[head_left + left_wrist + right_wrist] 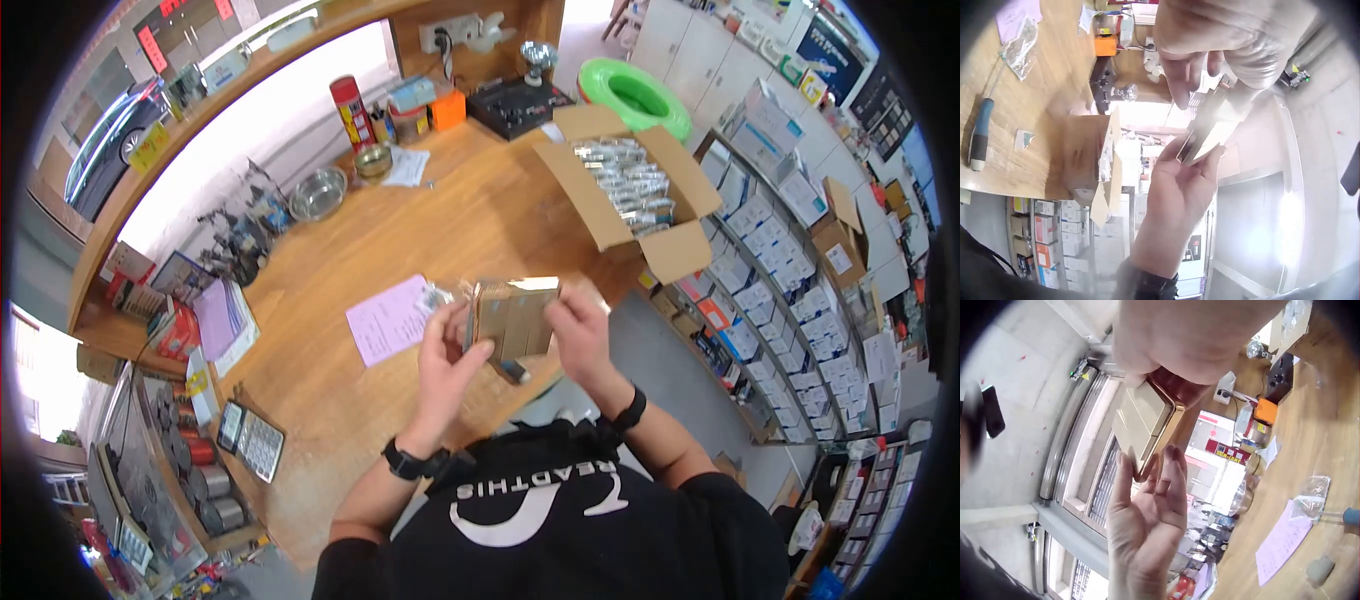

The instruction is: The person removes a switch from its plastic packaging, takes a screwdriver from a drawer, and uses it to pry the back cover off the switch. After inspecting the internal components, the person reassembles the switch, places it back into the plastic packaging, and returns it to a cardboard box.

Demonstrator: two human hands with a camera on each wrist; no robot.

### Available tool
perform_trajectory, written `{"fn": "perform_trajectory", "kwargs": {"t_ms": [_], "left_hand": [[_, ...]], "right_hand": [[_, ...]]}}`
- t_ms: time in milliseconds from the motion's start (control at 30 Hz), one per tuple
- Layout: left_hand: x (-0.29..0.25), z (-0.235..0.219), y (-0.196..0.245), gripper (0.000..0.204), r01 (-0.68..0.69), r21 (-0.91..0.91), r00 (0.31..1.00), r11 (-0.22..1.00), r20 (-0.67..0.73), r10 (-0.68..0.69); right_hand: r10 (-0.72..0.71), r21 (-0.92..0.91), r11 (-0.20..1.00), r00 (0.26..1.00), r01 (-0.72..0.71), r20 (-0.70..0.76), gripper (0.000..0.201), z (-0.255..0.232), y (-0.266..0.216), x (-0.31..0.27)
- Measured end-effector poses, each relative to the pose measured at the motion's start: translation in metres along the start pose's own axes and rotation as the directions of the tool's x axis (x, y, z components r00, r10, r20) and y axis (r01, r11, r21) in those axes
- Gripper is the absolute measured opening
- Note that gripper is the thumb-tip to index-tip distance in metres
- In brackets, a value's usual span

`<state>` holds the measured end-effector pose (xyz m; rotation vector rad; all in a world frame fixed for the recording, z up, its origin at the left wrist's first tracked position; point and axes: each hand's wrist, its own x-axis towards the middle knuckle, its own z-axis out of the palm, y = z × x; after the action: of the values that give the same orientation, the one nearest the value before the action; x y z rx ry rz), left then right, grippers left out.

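Note:
Both hands hold a square gold-framed panel, like a wall switch plate, up above the front edge of the wooden table. Straight seams divide its champagne-coloured face. My left hand grips the left side, with the thumb on the face and the fingers behind. On the opposite side, the right hand pinches the upper right edge. A blue-and-black handled screwdriver lies on the table below, its shaft by a clear plastic bag. The bag overlaps a pink handwritten sheet.
An open cardboard box of silvery wrapped packets stands at the table's right edge. A calculator lies at the left. Metal bowls, a red spray can and an orange box line the back. Stocked shelves stand right.

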<state>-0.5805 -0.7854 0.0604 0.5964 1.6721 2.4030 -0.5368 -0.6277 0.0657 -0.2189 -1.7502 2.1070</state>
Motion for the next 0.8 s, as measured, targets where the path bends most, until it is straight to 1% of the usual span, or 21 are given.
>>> {"fn": "perform_trajectory", "kwargs": {"t_ms": [33, 67, 100, 133, 167, 200, 267, 300, 333, 367, 400, 433, 467, 500, 533, 567, 600, 667, 733, 767, 800], "left_hand": [[-0.001, 0.005, -0.002, 0.043, 0.059, -0.057, 0.998, 0.997, 0.022, -0.057], [-0.001, 0.012, -0.005, 0.041, 0.102, -0.116, 0.994, 0.988, 0.049, -0.097], [-0.001, 0.022, -0.007, 0.041, 0.106, -0.112, 0.994, 0.988, 0.044, -0.102], [-0.002, 0.032, -0.007, 0.037, 0.052, -0.073, 0.999, 0.996, 0.018, -0.051], [-0.004, 0.043, -0.008, 0.033, 0.003, -0.032, 1.000, 0.999, -0.007, -0.003], [-0.005, 0.052, -0.009, 0.033, 0.013, -0.030, 1.000, 0.999, -0.013, -0.013], [-0.002, 0.069, -0.009, 0.024, -0.045, 0.123, 0.997, 0.991, -0.050, 0.052], [-0.001, 0.080, -0.009, 0.026, -0.081, 0.127, 0.995, 0.989, -0.049, 0.088], [-0.001, 0.091, -0.007, 0.026, -0.072, 0.130, 0.995, 0.989, -0.062, 0.081], [-0.002, 0.102, -0.005, 0.029, -0.081, 0.126, 0.996, 0.989, -0.033, 0.085], [-0.003, 0.112, -0.003, 0.032, -0.092, 0.121, 0.996, 0.988, -0.004, 0.093], [-0.006, 0.118, -0.002, 0.035, -0.079, 0.181, 0.997, 0.980, 0.017, 0.077], [-0.009, 0.121, -0.006, 0.035, -0.075, 0.185, 0.997, 0.980, 0.003, 0.076], [-0.012, 0.123, -0.010, 0.035, -0.114, 0.255, 0.993, 0.960, 0.028, 0.110], [-0.015, 0.126, -0.013, 0.035, -0.152, 0.325, 0.988, 0.933, 0.056, 0.142], [-0.018, 0.131, -0.014, 0.035, -0.148, 0.332, 0.989, 0.932, 0.043, 0.142], [-0.021, 0.136, -0.015, 0.035, -0.145, 0.325, 0.989, 0.934, 0.015, 0.148], [-0.025, 0.147, -0.016, 0.036, -0.138, 0.323, 0.988, 0.936, -0.027, 0.155], [-0.029, 0.157, -0.014, 0.035, -0.040, 0.232, 0.987, 0.972, -0.144, 0.075], [-0.033, 0.156, -0.019, 0.035, -0.036, 0.234, 0.985, 0.972, -0.158, 0.075], [-0.037, 0.152, -0.024, 0.038, -0.032, 0.211, 0.993, 0.977, -0.108, 0.056]], "right_hand": [[-0.034, 0.177, 0.984, 0.999, 0.026, 0.039, 0.010, -0.012, 0.000, 0.002], [-0.020, 0.179, 0.984, 0.999, 0.012, 0.042, 0.010, -0.020, -0.001, 0.001], [-0.024, 0.300, 0.954, 0.999, 0.017, 0.020, 0.013, -0.027, -0.002, 0.001], [-0.028, 0.416, 0.909, 1.000, 0.027, -0.004, 0.017, -0.035, -0.003, 0.003], [-0.023, 0.477, 0.879, 0.999, -0.001, 0.045, 0.024, -0.049, 0.000, 0.002], [-0.011, 0.478, 0.878, 0.999, -0.012, 0.045, 0.024, -0.065, 0.000, 0.001], [-0.017, 0.277, 0.960, 0.982, -0.036, 0.187, 0.025, -0.093, -0.002, 0.001], [-0.005, 0.278, 0.959, 0.981, -0.049, 0.192, 0.025, -0.104, -0.002, 0.001], [0.006, 0.281, 0.957, 0.971, -0.075, 0.240, 0.025, -0.114, -0.001, 0.001], [0.017, 0.282, 0.954, 0.958, -0.101, 0.288, 0.026, -0.123, -0.001, -0.001], [0.025, 0.282, 0.953, 0.954, -0.113, 0.298, 0.026, -0.128, -0.001, -0.001], [0.026, 0.356, 0.925, 0.956, -0.133, 0.291, 0.027, -0.131, -0.002, -0.001], [0.028, 0.428, 0.891, 0.958, -0.153, 0.285, 0.027, -0.135, -0.003, -0.002], [0.035, 0.428, 0.889, 0.954, -0.166, 0.298, 0.027, -0.140, -0.002, -0.002], [0.056, 0.387, 0.905, 0.950, -0.179, 0.308, 0.029, -0.145, -0.001, -0.002], [0.077, 0.346, 0.919, 0.945, -0.192, 0.318, 0.031, -0.149, 0.000, -0.003], [0.082, 0.347, 0.916, 0.940, -0.202, 0.331, 0.031, -0.153, -0.001, -0.003], [0.069, 0.319, 0.928, 0.931, -0.192, 0.359, 0.037, -0.159, -0.005, -0.004], [0.106, 0.320, 0.919, 0.924, -0.232, 0.368, 0.038, -0.164, -0.008, -0.004], [0.137, 0.323, 0.910, 0.922, -0.262, 0.362, 0.040, -0.166, -0.010, -0.004], [0.144, 0.320, 0.907, 0.917, -0.272, 0.372, 0.040, -0.169, -0.011, -0.004]]}}
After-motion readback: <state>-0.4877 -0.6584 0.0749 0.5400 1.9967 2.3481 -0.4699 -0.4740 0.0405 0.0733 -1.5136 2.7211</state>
